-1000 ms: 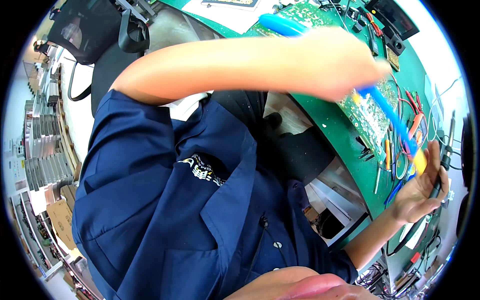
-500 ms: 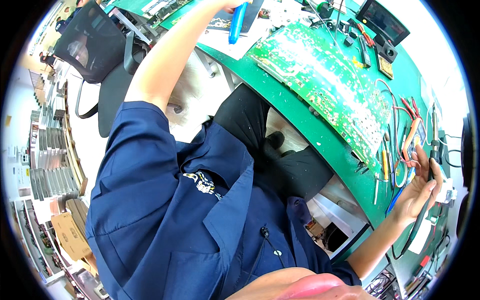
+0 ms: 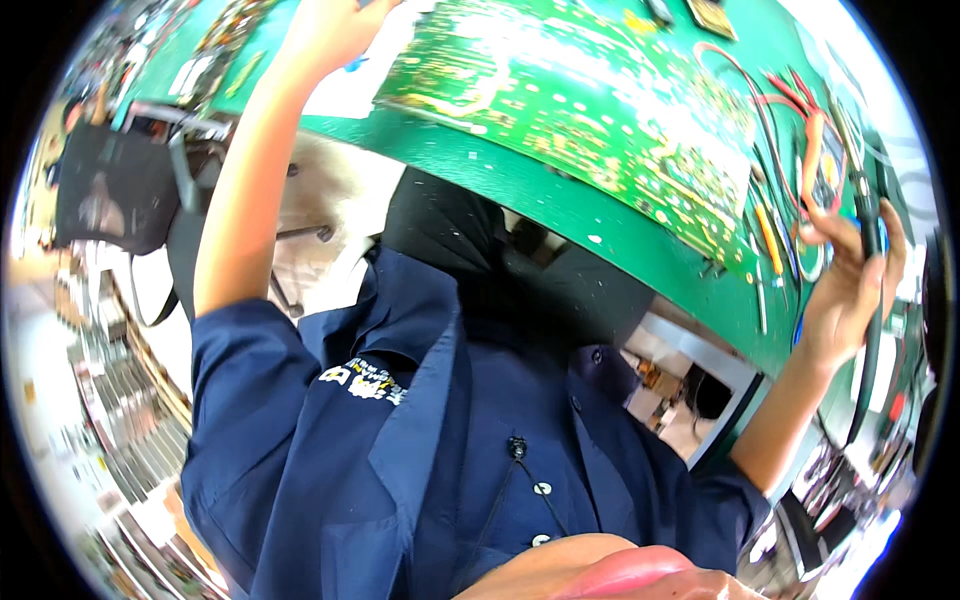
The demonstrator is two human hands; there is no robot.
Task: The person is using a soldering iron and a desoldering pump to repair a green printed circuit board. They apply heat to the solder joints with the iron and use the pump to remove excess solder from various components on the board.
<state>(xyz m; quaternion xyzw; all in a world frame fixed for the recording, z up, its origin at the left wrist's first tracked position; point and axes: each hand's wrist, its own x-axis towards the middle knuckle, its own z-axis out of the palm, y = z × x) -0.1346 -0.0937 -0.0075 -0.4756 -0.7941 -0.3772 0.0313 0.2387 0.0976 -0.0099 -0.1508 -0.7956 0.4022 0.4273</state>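
My right hand (image 3: 840, 300) is closed around the black handle of a soldering iron (image 3: 868, 215), whose metal end points up and away at the right of the bench. Its black cord hangs down below the hand. My left hand (image 3: 335, 35) reaches far out at the top left, beyond the board's left corner. Its fingers are partly cut off by the picture's edge, and a bit of a blue tube-shaped tool (image 3: 355, 64) shows beneath it. Between the hands a large green circuit board (image 3: 590, 150) lies on the green bench (image 3: 420, 145), glaring brightly in the middle.
Right of the board lie an orange-edged meter (image 3: 820, 160), red test leads (image 3: 795, 90) and a yellow-handled tool (image 3: 768, 240). Populated boards (image 3: 225, 40) lie at the far left of the bench. A black chair (image 3: 115, 190) stands at the left.
The view has shifted, so the board sits higher and further left. The blue tool, plain in my left hand before, is now mostly hidden. The soldering iron remains in my right hand.
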